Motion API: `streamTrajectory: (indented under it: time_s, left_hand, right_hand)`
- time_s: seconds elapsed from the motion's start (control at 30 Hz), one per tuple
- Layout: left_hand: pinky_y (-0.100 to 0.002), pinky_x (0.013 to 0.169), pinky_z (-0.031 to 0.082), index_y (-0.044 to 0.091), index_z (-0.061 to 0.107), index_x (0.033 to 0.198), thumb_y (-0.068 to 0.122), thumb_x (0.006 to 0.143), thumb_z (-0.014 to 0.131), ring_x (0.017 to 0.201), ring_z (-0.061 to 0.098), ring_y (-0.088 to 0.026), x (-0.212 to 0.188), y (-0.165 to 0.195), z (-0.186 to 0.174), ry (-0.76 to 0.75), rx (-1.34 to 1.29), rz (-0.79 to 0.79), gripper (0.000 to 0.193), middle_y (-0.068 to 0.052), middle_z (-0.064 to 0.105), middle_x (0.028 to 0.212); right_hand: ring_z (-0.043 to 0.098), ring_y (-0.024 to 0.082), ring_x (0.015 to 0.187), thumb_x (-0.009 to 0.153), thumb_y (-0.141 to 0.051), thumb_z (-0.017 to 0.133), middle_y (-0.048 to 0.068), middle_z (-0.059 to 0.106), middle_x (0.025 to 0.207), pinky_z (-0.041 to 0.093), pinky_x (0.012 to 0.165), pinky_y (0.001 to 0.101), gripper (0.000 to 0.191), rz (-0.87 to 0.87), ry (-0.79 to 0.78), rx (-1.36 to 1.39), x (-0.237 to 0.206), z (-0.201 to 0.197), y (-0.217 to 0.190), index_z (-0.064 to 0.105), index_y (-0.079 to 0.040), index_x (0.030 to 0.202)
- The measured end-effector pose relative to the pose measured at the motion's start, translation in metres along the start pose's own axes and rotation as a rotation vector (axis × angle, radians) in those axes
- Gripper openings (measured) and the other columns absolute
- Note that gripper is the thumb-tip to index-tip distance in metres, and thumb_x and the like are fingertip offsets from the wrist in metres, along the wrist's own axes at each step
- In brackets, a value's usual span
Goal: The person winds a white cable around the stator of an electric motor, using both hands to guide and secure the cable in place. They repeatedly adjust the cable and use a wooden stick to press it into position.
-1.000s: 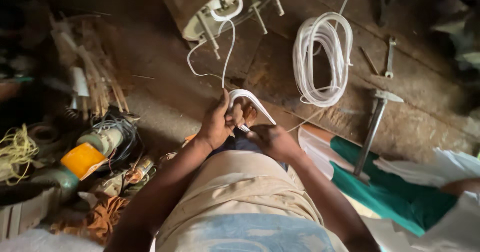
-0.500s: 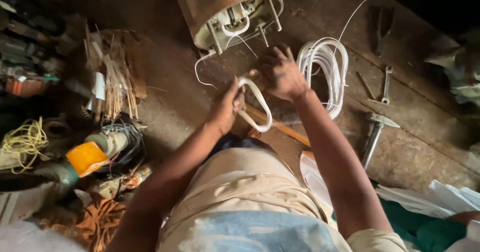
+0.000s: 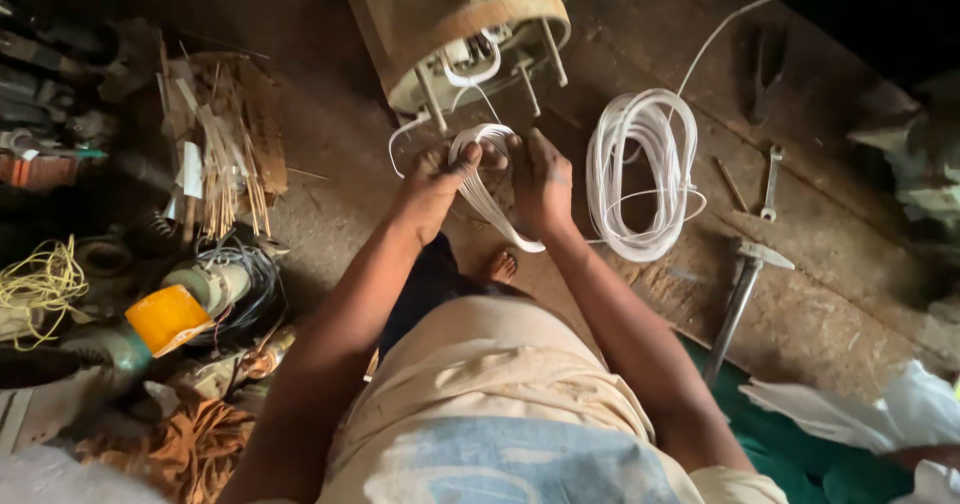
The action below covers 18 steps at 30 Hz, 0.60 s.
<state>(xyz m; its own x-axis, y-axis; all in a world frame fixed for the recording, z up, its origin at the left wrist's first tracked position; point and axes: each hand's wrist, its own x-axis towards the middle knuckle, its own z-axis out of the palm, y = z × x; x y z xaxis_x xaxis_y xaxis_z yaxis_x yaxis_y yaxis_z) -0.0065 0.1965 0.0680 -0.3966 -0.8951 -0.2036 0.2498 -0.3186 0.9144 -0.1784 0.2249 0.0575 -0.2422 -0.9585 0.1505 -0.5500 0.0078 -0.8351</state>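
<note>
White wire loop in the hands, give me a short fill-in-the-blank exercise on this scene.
1. Both hands hold a small loop of white wire in front of the rusty ____ motor housing.
2. The larger white wire coil lies beside the ____ hand.
3. The metal hammer lies on the ____.

Missing: cylindrical; right; floor

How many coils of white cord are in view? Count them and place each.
2. One small white coil is held between the left hand and right hand. A larger white coil lies on the floor to their right. Clutter may hide more.
</note>
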Motion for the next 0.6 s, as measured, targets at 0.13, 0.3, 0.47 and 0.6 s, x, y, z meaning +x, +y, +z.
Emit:
streamTrajectory:
  time_s: [0.13, 0.3, 0.47, 0.6]
  left_hand:
    - [-0.032, 0.095, 0.053, 0.004, 0.075, 0.119, 0.033, 0.103, 0.066, 0.102, 0.072, -0.019, 0.011, 0.012, -0.008, 0.075, 0.270, -0.090, 0.035, -0.009, 0.077, 0.108]
    - [-0.033, 0.124, 0.028, 0.005, 0.060, 0.144, 0.045, 0.110, 0.043, 0.146, 0.047, -0.019, 0.018, 0.033, -0.005, -0.246, 0.155, 0.022, 0.056, -0.009, 0.060, 0.149]
    - [-0.035, 0.129, 0.026, 0.005, 0.045, 0.158, 0.043, 0.113, 0.040, 0.151, 0.042, -0.020, 0.018, 0.034, -0.002, -0.261, 0.116, 0.121, 0.059, -0.011, 0.051, 0.159]
    - [-0.036, 0.126, 0.033, 0.001, 0.045, 0.156, 0.036, 0.110, 0.048, 0.147, 0.047, -0.022, 0.023, 0.020, -0.006, -0.292, -0.198, -0.082, 0.057, -0.015, 0.052, 0.156]
  right_hand:
    - [0.054, 0.016, 0.058, 0.106, -0.022, 0.063, 0.012, 0.063, 0.070, 0.047, 0.055, 0.0346, 0.025, 0.191, -0.021, 0.142, 0.015, 0.005, -0.009, 0.064, 0.000, 0.094]
    - [0.057, 0.011, 0.058, 0.105, -0.018, 0.063, 0.008, 0.065, 0.072, 0.047, 0.051, 0.0328, 0.016, 0.150, -0.081, 0.213, 0.022, 0.006, -0.003, 0.059, -0.002, 0.106]
    - [0.070, 0.024, 0.074, 0.108, -0.022, 0.061, 0.014, 0.072, 0.091, 0.054, 0.066, 0.0371, 0.036, 0.190, -0.212, 0.016, 0.004, -0.006, -0.012, 0.046, -0.005, 0.137]
    - [0.048, 0.047, 0.138, 0.083, -0.026, 0.085, 0.032, 0.044, 0.149, 0.045, 0.112, 0.0495, 0.097, -0.258, -0.265, -0.024, -0.026, -0.021, -0.028, 0.027, 0.000, 0.157]
